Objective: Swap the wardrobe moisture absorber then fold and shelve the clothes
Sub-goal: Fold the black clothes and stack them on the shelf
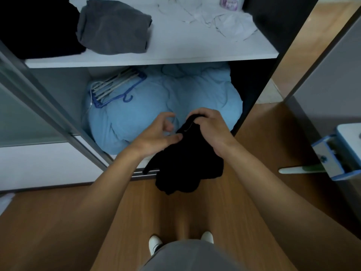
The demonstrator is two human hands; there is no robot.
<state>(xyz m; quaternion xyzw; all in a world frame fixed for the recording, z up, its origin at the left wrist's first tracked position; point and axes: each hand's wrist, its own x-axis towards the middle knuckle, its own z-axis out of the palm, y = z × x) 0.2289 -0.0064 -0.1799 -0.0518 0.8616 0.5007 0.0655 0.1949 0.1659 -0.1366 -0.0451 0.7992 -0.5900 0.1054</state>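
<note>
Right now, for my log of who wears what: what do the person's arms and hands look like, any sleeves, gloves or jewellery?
The left forearm and right forearm are bare, with no sleeve in view. The left hand and right hand are ungloved; no watch, bracelet or ring shows on the sides visible.

Shelf (pixel 172 45) lies bare between grey folded cloth (pixel 113 26) and crumpled white cloth (pixel 214 18); blue duvet (pixel 175 90) crowds underneath.

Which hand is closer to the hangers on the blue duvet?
Left. The left hand hovers over the duvet, right of the hangers and nearer the person; the right hand, gripping the black garment, is farther right.
</note>
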